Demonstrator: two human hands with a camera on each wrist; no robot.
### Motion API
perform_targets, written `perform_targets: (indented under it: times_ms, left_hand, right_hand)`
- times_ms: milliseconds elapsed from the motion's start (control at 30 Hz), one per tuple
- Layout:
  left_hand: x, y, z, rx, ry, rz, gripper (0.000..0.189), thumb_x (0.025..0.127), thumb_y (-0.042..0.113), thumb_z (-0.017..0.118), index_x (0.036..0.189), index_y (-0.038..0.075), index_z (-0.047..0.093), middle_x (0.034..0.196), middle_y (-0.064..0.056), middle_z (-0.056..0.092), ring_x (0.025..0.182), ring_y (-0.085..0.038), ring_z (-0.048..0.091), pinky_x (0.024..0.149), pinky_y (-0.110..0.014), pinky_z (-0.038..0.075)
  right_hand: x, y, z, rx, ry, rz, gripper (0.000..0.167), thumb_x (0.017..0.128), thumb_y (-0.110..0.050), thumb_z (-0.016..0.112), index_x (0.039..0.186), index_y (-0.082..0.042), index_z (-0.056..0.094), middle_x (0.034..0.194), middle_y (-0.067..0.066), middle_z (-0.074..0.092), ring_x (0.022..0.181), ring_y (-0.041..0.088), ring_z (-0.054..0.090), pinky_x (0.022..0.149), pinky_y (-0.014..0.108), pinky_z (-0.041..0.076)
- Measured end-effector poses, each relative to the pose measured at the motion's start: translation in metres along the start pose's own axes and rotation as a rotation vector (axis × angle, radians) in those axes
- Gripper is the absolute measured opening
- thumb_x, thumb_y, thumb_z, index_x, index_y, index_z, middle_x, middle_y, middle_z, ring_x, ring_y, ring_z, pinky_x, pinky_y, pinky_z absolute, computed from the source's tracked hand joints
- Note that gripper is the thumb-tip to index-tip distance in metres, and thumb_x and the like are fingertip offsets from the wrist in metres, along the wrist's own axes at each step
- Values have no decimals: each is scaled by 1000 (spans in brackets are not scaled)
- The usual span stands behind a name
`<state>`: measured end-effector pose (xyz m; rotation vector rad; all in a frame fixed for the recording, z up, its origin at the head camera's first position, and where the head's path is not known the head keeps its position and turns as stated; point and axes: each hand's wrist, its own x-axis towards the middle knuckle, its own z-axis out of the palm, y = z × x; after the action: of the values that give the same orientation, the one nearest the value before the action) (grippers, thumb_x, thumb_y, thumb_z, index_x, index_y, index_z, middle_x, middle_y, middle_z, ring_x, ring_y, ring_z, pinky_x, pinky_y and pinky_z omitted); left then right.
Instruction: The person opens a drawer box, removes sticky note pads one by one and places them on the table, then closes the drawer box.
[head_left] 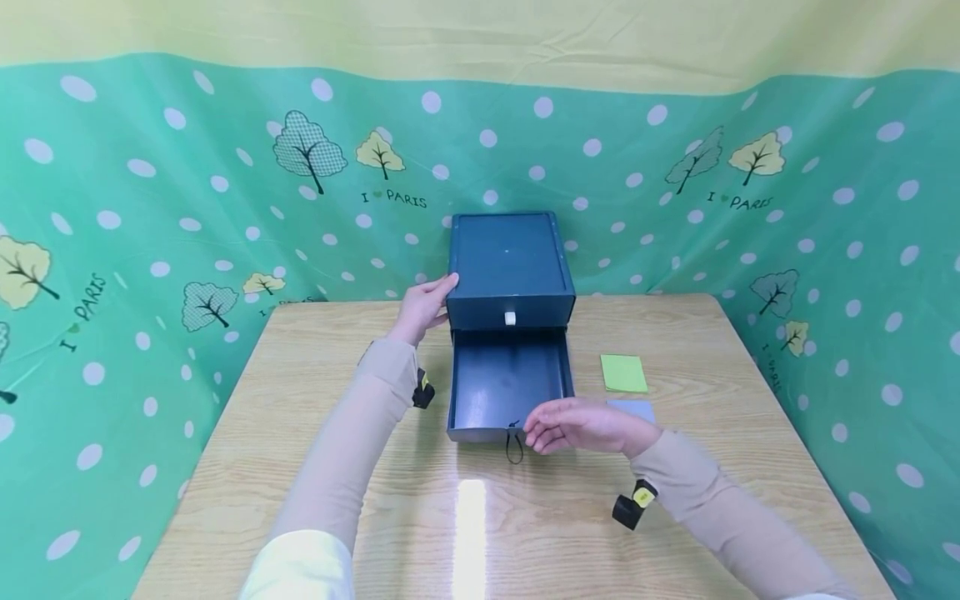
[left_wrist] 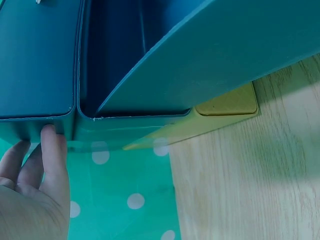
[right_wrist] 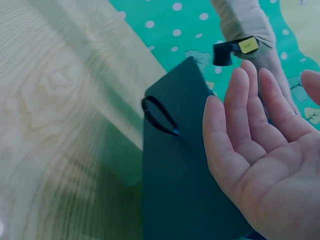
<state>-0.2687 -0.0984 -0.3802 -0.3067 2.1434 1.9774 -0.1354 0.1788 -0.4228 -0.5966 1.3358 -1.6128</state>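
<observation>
A dark blue two-tier drawer box (head_left: 510, 254) stands at the back of the table. Its upper drawer, with a white knob (head_left: 510, 318), is closed, while the lower drawer (head_left: 510, 383) is pulled out and bare inside. My left hand (head_left: 425, 308) rests against the box's upper left side. The left wrist view has its fingers (left_wrist: 52, 145) touching that side wall. At the lower drawer's front right corner is my right hand (head_left: 573, 425), palm turned inward, fingers loosely bent and holding nothing. A black cord loop (right_wrist: 175, 132) hangs from the drawer front beside its fingertips.
Right of the box lie a green paper square (head_left: 624, 373) and a blue one (head_left: 633, 408), the latter partly hidden by my right hand. A yellow piece (left_wrist: 227, 102) shows under the box. A green dotted curtain (head_left: 510, 150) surrounds the wooden table (head_left: 315, 500).
</observation>
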Motion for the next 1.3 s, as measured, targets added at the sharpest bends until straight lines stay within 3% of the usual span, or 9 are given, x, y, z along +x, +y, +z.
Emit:
perform_targets:
  times_ms: [167, 367, 667, 867, 1000, 1100, 1300]
  left_hand:
    - [0, 0, 0, -1, -1, 0, 59, 89, 45, 63, 137, 13, 51, 148, 6, 42, 125, -23, 50, 102, -40, 47]
    - [1, 0, 0, -1, 3, -2, 58, 89, 44, 62, 137, 13, 51, 148, 7, 42, 125, -23, 50, 102, -40, 47]
    - [-1, 1, 0, 0, -1, -3, 59, 89, 45, 62, 137, 14, 51, 148, 6, 42, 125, -23, 50, 102, -41, 47]
    - [-1, 0, 0, 3, -4, -4, 59, 89, 45, 62, 137, 14, 51, 148, 7, 41, 126, -23, 50, 102, -40, 46]
    - [-1, 0, 0, -4, -2, -5, 59, 89, 45, 63, 137, 14, 51, 148, 7, 42, 125, -22, 51, 102, -40, 47]
    - [0, 1, 0, -6, -4, -4, 59, 89, 45, 63, 137, 14, 51, 148, 7, 42, 126, -22, 50, 102, -40, 47]
    - [-1, 1, 0, -15, -15, -5, 60, 89, 45, 63, 138, 13, 50, 149, 7, 40, 127, -23, 50, 104, -41, 45]
  right_hand:
    - [2, 7, 4, -26, -12, 45, 29, 102, -16, 39, 114, 2, 59, 101, -2, 66, 94, 10, 62, 92, 28, 52]
    - [4, 16, 8, -73, -26, 95, 45, 102, -17, 39, 121, 24, 41, 102, -3, 66, 94, 9, 62, 93, 30, 52]
    - [4, 30, 9, -66, -50, 111, 45, 101, -16, 40, 123, 23, 41, 102, -4, 66, 93, 8, 62, 92, 29, 52]
    - [5, 41, 9, -66, -8, 161, 45, 100, -17, 42, 121, 24, 42, 100, -2, 66, 90, 8, 62, 92, 31, 53]
    - [7, 48, 8, -38, 17, 179, 31, 100, -16, 44, 106, 10, 59, 96, -1, 67, 86, 8, 63, 90, 30, 54]
    - [8, 54, 7, 5, 27, 188, 23, 100, -16, 44, 101, -3, 62, 95, -1, 68, 85, 8, 64, 88, 27, 54]
    - [12, 66, 8, 57, 52, 197, 41, 99, -17, 46, 122, 17, 45, 99, 1, 67, 88, 10, 63, 90, 29, 53]
